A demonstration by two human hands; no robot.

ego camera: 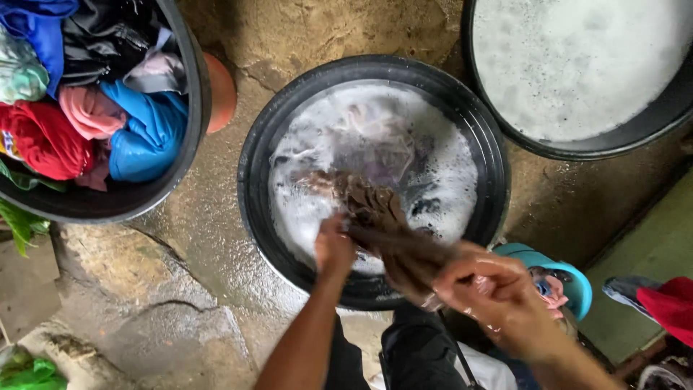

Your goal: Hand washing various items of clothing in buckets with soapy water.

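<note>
While suds float below, both hands' (334,249) grip closes around brown cloth (382,224).

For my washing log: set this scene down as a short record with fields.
place: wet stone ground
left hand: grips brown cloth
right hand: grips the same cloth, stretched between both hands
middle tub: soapy water, pale laundry under foam
right tub: foamy water
left tub: piled clothes, red, blue, pink
near right hand: teal bowl
</note>
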